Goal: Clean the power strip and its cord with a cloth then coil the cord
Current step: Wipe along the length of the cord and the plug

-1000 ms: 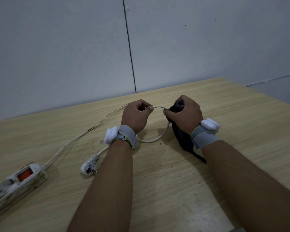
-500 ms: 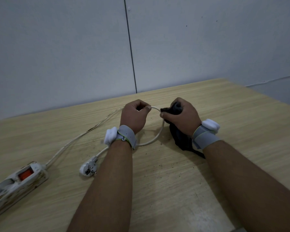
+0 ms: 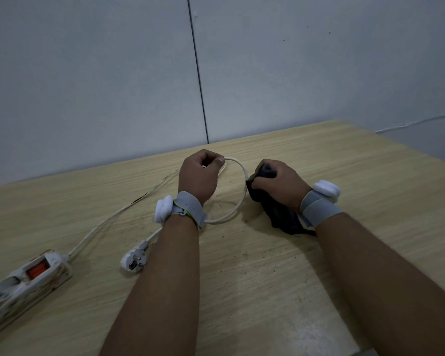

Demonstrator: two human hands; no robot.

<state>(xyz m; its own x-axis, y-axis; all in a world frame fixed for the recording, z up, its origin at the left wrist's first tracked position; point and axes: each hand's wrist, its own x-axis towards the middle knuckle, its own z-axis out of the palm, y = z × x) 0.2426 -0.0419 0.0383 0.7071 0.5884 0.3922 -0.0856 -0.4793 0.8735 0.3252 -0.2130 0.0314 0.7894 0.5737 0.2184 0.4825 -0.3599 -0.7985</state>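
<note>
A dirty white power strip (image 3: pixel 23 283) with an orange switch lies at the table's left edge. Its white cord (image 3: pixel 108 219) runs up and right to my left hand (image 3: pixel 198 178), which pinches it above the table. From there the cord arcs in a loop (image 3: pixel 239 209) down past my right hand (image 3: pixel 280 183). That hand grips a dark cloth (image 3: pixel 278 214) wrapped round the cord at the loop's right side. The white plug (image 3: pixel 134 260) lies on the table by my left forearm.
The wooden table (image 3: pixel 267 278) is speckled with dark crumbs around the hands. A grey wall stands close behind its far edge, and the table's right edge (image 3: pixel 409 155) drops off to the floor. Both wrists wear grey bands with white sensors.
My right hand with the cloth has slid down and right along the cord, away from my left hand. The loop between the hands has widened.
</note>
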